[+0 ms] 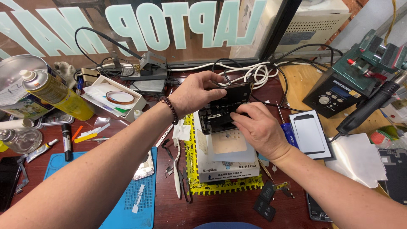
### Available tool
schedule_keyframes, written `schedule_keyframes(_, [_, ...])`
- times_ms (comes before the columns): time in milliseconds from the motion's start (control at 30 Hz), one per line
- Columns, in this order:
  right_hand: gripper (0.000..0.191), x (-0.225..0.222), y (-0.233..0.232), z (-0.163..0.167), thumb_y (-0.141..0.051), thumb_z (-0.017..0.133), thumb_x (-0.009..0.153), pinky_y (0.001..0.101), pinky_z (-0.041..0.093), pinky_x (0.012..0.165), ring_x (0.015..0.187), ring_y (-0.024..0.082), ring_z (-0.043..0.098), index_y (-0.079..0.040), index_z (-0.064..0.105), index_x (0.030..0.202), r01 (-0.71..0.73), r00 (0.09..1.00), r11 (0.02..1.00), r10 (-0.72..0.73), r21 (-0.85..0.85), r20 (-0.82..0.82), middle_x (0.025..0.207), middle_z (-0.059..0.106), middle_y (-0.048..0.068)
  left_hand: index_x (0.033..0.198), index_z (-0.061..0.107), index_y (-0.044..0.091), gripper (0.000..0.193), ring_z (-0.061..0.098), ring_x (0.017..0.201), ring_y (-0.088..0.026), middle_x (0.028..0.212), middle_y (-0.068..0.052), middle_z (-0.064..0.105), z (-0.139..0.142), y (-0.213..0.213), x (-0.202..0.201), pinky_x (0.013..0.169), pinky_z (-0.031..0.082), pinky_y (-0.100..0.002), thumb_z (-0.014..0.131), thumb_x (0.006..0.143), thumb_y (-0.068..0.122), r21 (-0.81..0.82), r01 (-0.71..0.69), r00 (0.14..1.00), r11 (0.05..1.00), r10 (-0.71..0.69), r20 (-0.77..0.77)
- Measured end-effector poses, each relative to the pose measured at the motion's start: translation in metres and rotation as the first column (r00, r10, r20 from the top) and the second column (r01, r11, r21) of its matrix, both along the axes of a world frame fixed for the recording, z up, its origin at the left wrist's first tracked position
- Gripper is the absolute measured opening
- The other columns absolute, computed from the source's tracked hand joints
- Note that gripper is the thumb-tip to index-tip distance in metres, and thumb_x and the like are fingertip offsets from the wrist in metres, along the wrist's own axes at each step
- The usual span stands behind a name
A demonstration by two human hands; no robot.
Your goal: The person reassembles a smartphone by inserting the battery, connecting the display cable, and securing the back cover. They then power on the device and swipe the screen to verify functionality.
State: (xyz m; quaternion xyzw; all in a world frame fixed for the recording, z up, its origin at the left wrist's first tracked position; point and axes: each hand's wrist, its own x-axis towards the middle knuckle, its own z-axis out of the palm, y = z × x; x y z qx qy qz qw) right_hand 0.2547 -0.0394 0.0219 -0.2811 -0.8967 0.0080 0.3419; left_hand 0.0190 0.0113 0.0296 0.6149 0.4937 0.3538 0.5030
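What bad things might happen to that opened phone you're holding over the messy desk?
1. The opened phone is gripped only at its edges by the left hand and right hand, so it might slip onto the white box.
2. Fingers pressing inside could bend tiny parts.
3. Loose black pieces near the table's edge may get knocked off.

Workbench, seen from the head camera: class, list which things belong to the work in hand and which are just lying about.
In hand:
- opened phone, held by left hand and right hand
- white box beneath it

Lying about:
- yellow spray can
- tape roll
- blue mat
- black marker
- blue screwdriver
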Motion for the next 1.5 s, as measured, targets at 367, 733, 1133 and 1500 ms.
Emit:
schedule_keyframes(367, [0.025,-0.005,-0.003,-0.007,-0.005,0.079,0.080,0.0348,0.055,0.090,0.103,0.026,0.064,-0.003,0.077,0.105,0.066,0.998,0.998,-0.066,0.003,-0.004,0.104,0.069,0.007,0.126,0.064,0.005,0.043,0.071,0.096,-0.011,0.110,-0.009,0.078,0.007,-0.004,0.002,0.081,0.057,-0.027,0.075,0.087,0.021,-0.049,-0.015,0.999,0.999,0.013,-0.036])
schedule_keyframes(733, [0.030,-0.002,-0.011,-0.006,-0.004,0.077,0.081,0.0359,0.055,0.091,0.104,0.028,0.064,0.000,0.074,0.110,0.048,0.997,0.999,-0.047,-0.021,0.055,0.107,0.068,0.010,0.126,0.063,0.001,0.044,0.071,0.100,-0.012,0.114,-0.010,0.077,-0.006,0.002,-0.001,0.085,0.058,-0.027,0.075,0.086,0.014,-0.002,0.020,0.998,1.000,-0.020,0.058])
schedule_keyframes(1133, [0.029,-0.002,-0.011,-0.002,-0.010,0.078,0.080,0.0376,0.055,0.090,0.104,0.027,0.064,-0.003,0.076,0.109,0.073,0.992,0.997,-0.071,-0.010,0.101,0.107,0.069,0.007,0.125,0.064,0.002,0.042,0.071,0.100,-0.012,0.115,-0.011,0.077,0.002,-0.002,0.000,0.085,0.058,-0.028,0.075,0.086,0.014,0.003,0.017,0.999,1.000,-0.017,0.034])
schedule_keyframes(1500, [0.024,0.000,-0.009,-0.001,-0.009,0.077,0.080,0.0380,0.054,0.091,0.104,0.026,0.064,-0.003,0.077,0.104,0.054,0.994,0.998,-0.049,-0.041,0.102,0.107,0.069,0.008,0.125,0.065,0.002,0.037,0.071,0.100,-0.010,0.112,-0.008,0.077,-0.002,-0.002,0.000,0.085,0.058,-0.026,0.070,0.090,0.014,0.027,0.009,1.000,1.000,-0.009,0.001])
